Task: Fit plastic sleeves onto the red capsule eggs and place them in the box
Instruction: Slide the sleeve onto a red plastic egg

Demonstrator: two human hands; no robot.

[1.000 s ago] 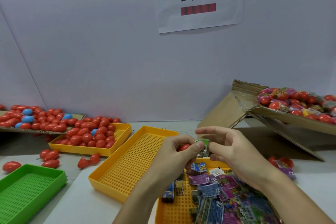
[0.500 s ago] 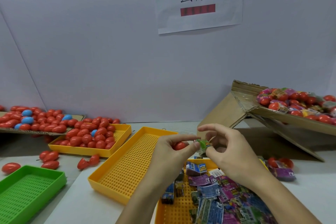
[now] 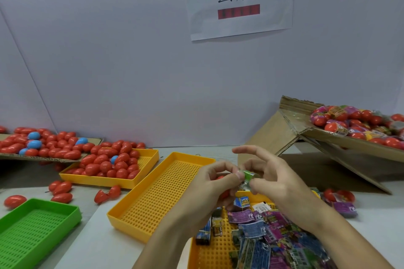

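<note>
Above the white table (image 3: 105, 244), the left hand (image 3: 209, 190) grips a red capsule egg (image 3: 219, 178); the right hand (image 3: 275, 183) pinches a green plastic sleeve (image 3: 248, 176).

Left hand (image 3: 209, 183) gripping red plastic capsule egg (image 3: 219, 178); right hand (image 3: 277, 183) pinching green printed plastic sleeve (image 3: 248, 176) above yellow perforated tray (image 3: 157, 201).

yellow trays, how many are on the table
3: one holding bare eggs at back left, one with nothing in it in the middle, and one under the loose sleeves by the wrists, partly hidden by the arms.
</note>
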